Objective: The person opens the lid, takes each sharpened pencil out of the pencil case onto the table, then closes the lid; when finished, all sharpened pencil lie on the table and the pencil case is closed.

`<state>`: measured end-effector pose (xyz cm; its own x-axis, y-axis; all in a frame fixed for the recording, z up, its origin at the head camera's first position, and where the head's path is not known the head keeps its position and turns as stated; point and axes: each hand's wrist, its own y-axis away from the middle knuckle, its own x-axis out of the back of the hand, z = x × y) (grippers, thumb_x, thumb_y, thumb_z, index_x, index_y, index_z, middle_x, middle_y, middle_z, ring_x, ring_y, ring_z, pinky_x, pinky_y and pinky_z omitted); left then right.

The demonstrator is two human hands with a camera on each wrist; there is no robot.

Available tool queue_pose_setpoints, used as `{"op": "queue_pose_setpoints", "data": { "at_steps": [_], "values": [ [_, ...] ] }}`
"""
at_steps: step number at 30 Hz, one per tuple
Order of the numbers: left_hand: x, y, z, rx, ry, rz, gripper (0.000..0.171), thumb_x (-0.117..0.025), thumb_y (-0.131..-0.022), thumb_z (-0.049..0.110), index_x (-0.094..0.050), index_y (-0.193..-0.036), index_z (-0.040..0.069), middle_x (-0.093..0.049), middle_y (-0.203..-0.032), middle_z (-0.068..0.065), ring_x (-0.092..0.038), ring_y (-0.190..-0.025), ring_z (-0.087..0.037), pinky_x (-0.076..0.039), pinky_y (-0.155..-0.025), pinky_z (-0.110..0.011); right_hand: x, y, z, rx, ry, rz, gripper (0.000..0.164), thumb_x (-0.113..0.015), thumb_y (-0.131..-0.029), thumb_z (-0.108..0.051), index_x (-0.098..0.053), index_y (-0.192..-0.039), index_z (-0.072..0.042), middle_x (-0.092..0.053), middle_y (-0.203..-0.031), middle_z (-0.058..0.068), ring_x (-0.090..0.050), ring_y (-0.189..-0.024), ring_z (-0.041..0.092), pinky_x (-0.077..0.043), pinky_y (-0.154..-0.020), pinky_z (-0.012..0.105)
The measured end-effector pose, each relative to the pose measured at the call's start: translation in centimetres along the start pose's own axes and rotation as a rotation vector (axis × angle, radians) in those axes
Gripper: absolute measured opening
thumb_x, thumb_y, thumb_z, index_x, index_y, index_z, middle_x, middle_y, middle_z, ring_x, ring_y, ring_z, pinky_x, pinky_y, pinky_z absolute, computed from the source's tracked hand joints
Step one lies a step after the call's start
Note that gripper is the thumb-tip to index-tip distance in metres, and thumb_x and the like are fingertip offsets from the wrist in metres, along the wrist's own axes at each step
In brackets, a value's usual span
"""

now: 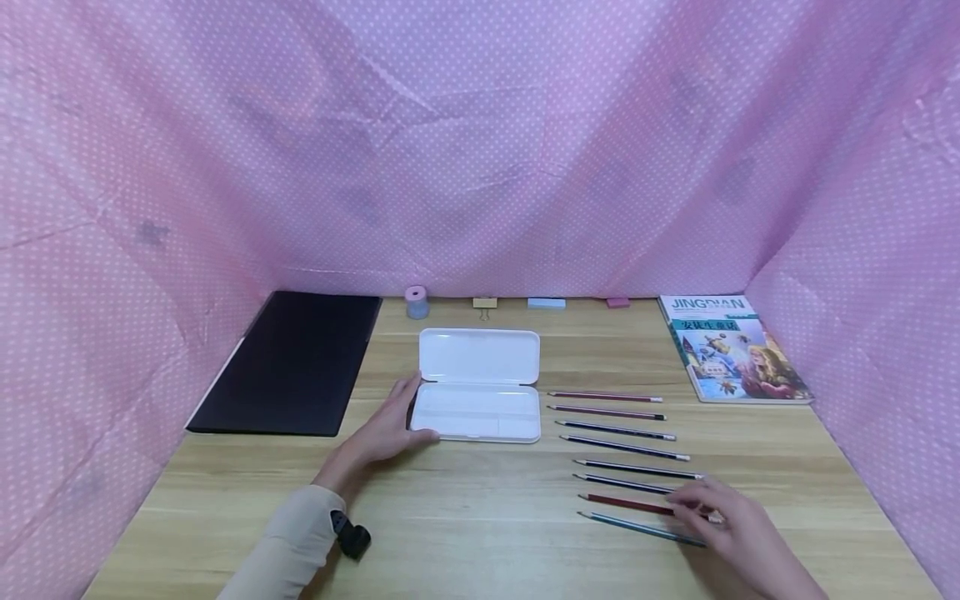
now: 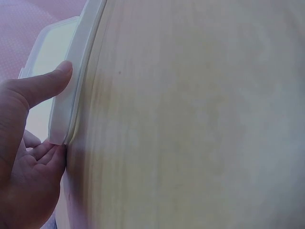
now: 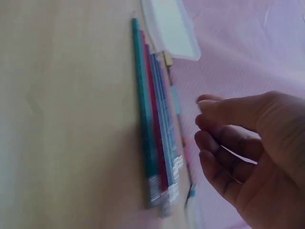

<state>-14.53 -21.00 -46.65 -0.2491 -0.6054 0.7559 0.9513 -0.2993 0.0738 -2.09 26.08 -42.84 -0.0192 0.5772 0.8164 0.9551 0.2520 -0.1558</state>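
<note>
A white pencil case (image 1: 480,415) lies open on the table, its lid (image 1: 480,357) tipped back and its sectioned tray bare. My left hand (image 1: 390,423) grips the near left corner, thumb on the front wall and fingers along the left side. In the left wrist view the thumb presses the case wall (image 2: 71,102). Right of the case lie several pencils in a spaced row, a green pencil (image 1: 637,527) nearest and a dark red pencil (image 1: 626,502) behind it. Over their blunt ends hovers my right hand (image 1: 731,529), fingers loosely bent, nothing between them.
A black folder (image 1: 292,362) lies at the left and a picture book (image 1: 735,350) at the far right. Along the back edge sit a pink-and-grey cylinder (image 1: 417,303), a yellow binder clip (image 1: 485,304), a light blue block (image 1: 547,303) and a pink block (image 1: 618,303). Pink dotted cloth surrounds the table.
</note>
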Motion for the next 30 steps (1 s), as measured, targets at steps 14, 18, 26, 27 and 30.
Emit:
{"op": "queue_pose_setpoints", "data": {
  "at_steps": [14,18,26,27,30],
  "values": [
    [0.1,0.0,0.1,0.013,0.006,-0.01,0.108,-0.072,-0.071,0.054,-0.006,-0.149,0.018,-0.021,-0.147,-0.006,-0.024,-0.133,-0.024,-0.023,-0.107,-0.047,-1.8,-10.6,-1.8,0.061,-0.193,-0.161,0.028,-0.061,-0.089,-0.02,-0.061,-0.117,-0.016,-0.062,-0.11,-0.002,-0.058,-0.094,0.01,-0.05,-0.079,0.031],
    [0.1,0.1,0.1,0.017,0.014,-0.008,0.108,-0.072,-0.071,0.054,-0.006,-0.149,0.019,-0.02,-0.147,-0.005,-0.024,-0.133,-0.024,-0.022,-0.107,-0.047,-3.8,-13.5,-2.7,0.058,-0.278,-0.195,0.037,-0.059,-0.091,-0.023,-0.055,-0.126,-0.014,-0.06,-0.116,0.004,-0.057,-0.102,0.017,-0.048,-0.084,0.037],
    [0.0,0.1,0.1,0.024,0.021,-0.006,0.109,-0.073,-0.07,0.053,-0.005,-0.149,0.021,-0.018,-0.149,-0.005,-0.021,-0.135,-0.024,-0.021,-0.107,-0.048,-8.1,-18.3,-4.2,0.089,-0.371,-0.146,0.062,-0.059,-0.088,-0.005,-0.028,-0.14,0.004,-0.048,-0.126,0.023,-0.051,-0.114,0.035,-0.041,-0.094,0.045],
    [0.0,0.1,0.1,0.022,0.022,-0.003,0.109,-0.072,-0.07,0.054,-0.005,-0.149,0.021,-0.018,-0.149,-0.005,-0.021,-0.135,-0.024,-0.021,-0.107,-0.049,-8.4,-18.7,-4.4,0.065,-0.4,-0.134,0.064,-0.059,-0.087,-0.005,-0.024,-0.141,0.004,-0.047,-0.128,0.023,-0.05,-0.115,0.035,-0.04,-0.096,0.045],
    [0.0,0.0,0.1,0.018,0.029,0.005,0.108,-0.073,-0.07,0.054,-0.006,-0.149,0.023,-0.02,-0.148,-0.004,-0.022,-0.134,-0.024,-0.021,-0.107,-0.05,-9.1,-19.9,-4.8,0.004,-0.509,-0.121,0.067,-0.057,-0.089,-0.004,-0.018,-0.144,0.002,-0.044,-0.131,0.023,-0.048,-0.118,0.035,-0.038,-0.098,0.044]
  ]
}}
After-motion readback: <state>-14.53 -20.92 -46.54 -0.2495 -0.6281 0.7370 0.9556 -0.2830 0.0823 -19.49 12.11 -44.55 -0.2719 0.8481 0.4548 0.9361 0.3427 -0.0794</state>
